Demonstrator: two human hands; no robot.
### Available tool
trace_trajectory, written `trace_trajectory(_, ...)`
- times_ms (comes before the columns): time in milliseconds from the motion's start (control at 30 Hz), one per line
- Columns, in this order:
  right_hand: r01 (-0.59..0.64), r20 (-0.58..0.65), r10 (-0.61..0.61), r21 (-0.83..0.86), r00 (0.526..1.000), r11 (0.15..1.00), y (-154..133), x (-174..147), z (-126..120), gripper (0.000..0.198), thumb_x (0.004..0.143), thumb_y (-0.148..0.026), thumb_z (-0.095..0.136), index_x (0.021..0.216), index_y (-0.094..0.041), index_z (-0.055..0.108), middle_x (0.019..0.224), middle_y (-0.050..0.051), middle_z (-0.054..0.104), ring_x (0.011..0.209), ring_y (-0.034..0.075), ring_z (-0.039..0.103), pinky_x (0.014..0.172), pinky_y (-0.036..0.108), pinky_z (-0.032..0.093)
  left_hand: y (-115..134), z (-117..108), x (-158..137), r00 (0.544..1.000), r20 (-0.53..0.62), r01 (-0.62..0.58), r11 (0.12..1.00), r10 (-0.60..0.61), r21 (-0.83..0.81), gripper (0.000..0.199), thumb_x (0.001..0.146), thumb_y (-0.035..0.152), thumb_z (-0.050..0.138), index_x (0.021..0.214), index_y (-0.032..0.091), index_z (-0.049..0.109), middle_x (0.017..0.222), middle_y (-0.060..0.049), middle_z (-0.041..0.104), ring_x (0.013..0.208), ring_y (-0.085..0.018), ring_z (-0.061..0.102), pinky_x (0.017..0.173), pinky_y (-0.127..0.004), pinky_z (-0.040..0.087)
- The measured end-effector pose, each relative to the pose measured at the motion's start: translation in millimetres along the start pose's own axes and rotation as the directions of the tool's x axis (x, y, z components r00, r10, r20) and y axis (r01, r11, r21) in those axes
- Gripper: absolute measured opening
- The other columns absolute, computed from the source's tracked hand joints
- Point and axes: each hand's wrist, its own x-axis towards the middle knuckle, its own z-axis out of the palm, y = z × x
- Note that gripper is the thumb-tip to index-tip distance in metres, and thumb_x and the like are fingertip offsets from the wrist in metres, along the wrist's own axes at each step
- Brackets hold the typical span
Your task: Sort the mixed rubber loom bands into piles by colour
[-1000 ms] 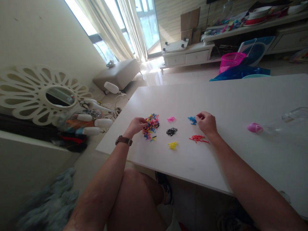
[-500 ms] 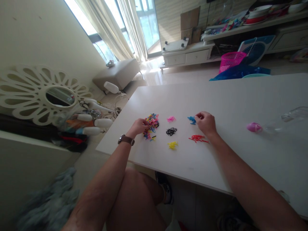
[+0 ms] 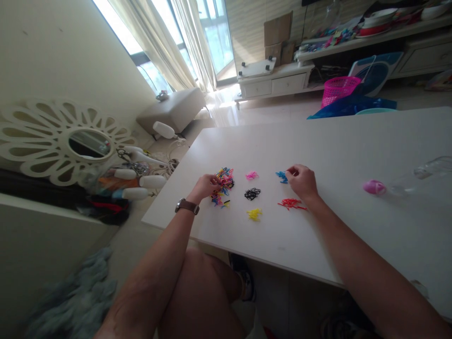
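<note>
A mixed pile of small, thin coloured bands (image 3: 224, 181) lies on the white table (image 3: 318, 141). My left hand (image 3: 205, 185), a watch on its wrist, rests at the pile's left edge with the fingers drawn together; what they hold is hidden. At the right edge of a small blue pile (image 3: 281, 176), my right hand (image 3: 301, 180) has its thumb and fingertips pinched, and I cannot make out what is between them. Between the hands lie a pink pile (image 3: 252, 175), a black pile (image 3: 252, 193) and a yellow pile (image 3: 254, 214). A red pile (image 3: 291, 204) sits just below the blue one.
To the right, a purple-pink object (image 3: 375, 187) stands beside a clear plastic bottle (image 3: 406, 187) lying on the table. Beyond the far edge are a pink basket (image 3: 341, 89) and a blue plastic sheet (image 3: 349, 106). My knees are under the near edge.
Both hands stay at the same piles, with hardly any movement. The view has shifted very slightly.
</note>
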Motion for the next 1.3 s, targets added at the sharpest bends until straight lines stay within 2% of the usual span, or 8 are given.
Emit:
trace_trajectory(267, 0.031, -0.002, -0.031, -0.009, 1.0, 0.999, 1.5, 0.7, 1.2, 0.013, 0.075, -0.028, 0.056, 0.068, -0.02, 0.064, 0.071, 0.004, 0.066, 0.067, 0.018, 0.055, 0.068, 0.031, 0.041, 9.6, 0.5, 1.6, 1.0, -0.02, 0.014, 0.997, -0.013, 0.072, 0.017, 0.064, 0.015, 0.064, 0.076, 0.015, 0.076, 0.072, -0.003, 0.07, 0.066, -0.015, 0.06, 0.058, -0.024, 0.041)
trace_trajectory(433, 0.03, -0.001, -0.03, -0.004, 1.0, 1.0, 0.5, 1.0, 0.5, 0.013, 0.075, -0.029, 0.057, 0.068, -0.02, 0.064, 0.07, 0.004, 0.065, 0.067, 0.018, 0.055, 0.069, 0.031, 0.042, 0.6, -9.4, -0.2, 1.0, -0.005, 0.016, 1.0, -0.016, -0.023, 0.018, 0.066, 0.022, 0.064, 0.076, 0.015, 0.076, 0.063, -0.002, 0.067, 0.06, -0.015, 0.057, 0.053, -0.024, 0.038)
trace_trajectory(633, 0.036, -0.002, -0.036, 0.017, 0.999, 0.999, 0.1, 0.7, -0.6, 0.013, 0.076, -0.028, 0.057, 0.068, -0.02, 0.064, 0.071, 0.004, 0.065, 0.067, 0.018, 0.055, 0.069, 0.031, 0.042, -10.9, -16.3, -1.3, 0.997, -0.073, 0.021, 0.993, -0.029, -0.115, 0.031, 0.066, 0.036, 0.072, 0.087, 0.014, 0.075, 0.067, -0.005, 0.07, 0.059, -0.015, 0.057, 0.053, -0.024, 0.038)
trace_trajectory(800, 0.055, -0.005, -0.055, 0.031, 0.998, 0.998, 0.4, 0.7, -0.4, 0.013, 0.076, -0.028, 0.057, 0.068, -0.02, 0.064, 0.071, 0.004, 0.064, 0.067, 0.019, 0.055, 0.069, 0.032, 0.043, -11.9, -17.9, -3.3, 0.99, -0.136, 0.004, 0.989, -0.024, -0.146, 0.03, 0.063, 0.037, 0.077, 0.084, 0.016, 0.073, 0.062, -0.002, 0.067, 0.057, -0.014, 0.058, 0.052, -0.023, 0.039)
trace_trajectory(933, 0.119, -0.012, -0.118, 0.109, 0.993, 0.987, -12.3, -2.4, -4.7, 0.013, 0.079, -0.027, 0.058, 0.071, -0.02, 0.065, 0.074, 0.004, 0.066, 0.07, 0.019, 0.057, 0.072, 0.033, 0.046, 11.7, -8.4, -8.1, 0.995, -0.096, -0.033, 0.925, -0.004, -0.38, 0.033, 0.063, 0.038, 0.08, 0.085, 0.015, 0.071, 0.068, -0.004, 0.07, 0.064, -0.017, 0.065, 0.056, -0.025, 0.046)
trace_trajectory(1067, 0.244, 0.059, -0.268, 0.267, 0.961, 0.932, -39.4, -13.1, -11.0, 0.015, 0.085, -0.03, 0.059, 0.077, -0.02, 0.068, 0.077, 0.003, 0.068, 0.071, 0.017, 0.06, 0.072, 0.031, 0.049, 55.2, 8.9, -16.7, 0.99, -0.004, -0.112, 0.76, 0.142, -0.64, 0.035, 0.068, 0.038, 0.082, 0.091, 0.015, 0.068, 0.08, -0.007, 0.074, 0.076, -0.018, 0.07, 0.069, -0.029, 0.054)
trace_trajectory(1200, 0.276, 0.185, -0.392, 0.453, 0.901, 0.848, -60.5, -27.1, -9.4, 0.015, 0.089, -0.031, 0.061, 0.094, -0.022, 0.072, 0.082, 0.002, 0.071, 0.074, 0.016, 0.064, 0.075, 0.031, 0.052, 89.3, 23.9, -22.3, 0.967, 0.056, -0.137, 0.689, 0.25, -0.711, 0.031, 0.072, 0.036, 0.082, 0.091, 0.015, 0.068, 0.079, -0.007, 0.075, 0.077, -0.019, 0.071, 0.072, -0.031, 0.055)
trace_trajectory(1300, 0.211, 0.255, -0.393, 0.532, 0.883, 0.82, -64.8, -32.8, -4.9, 0.021, 0.089, -0.033, 0.065, 0.107, -0.023, 0.072, 0.088, 0.002, 0.074, 0.079, 0.017, 0.068, 0.077, 0.031, 0.054, 102.1, 33.3, -21.3, 0.95, 0.089, -0.132, 0.644, 0.298, -0.753, 0.032, 0.072, 0.035, 0.083, 0.09, 0.014, 0.068, 0.08, -0.008, 0.075, 0.08, -0.02, 0.072, 0.074, -0.032, 0.056)
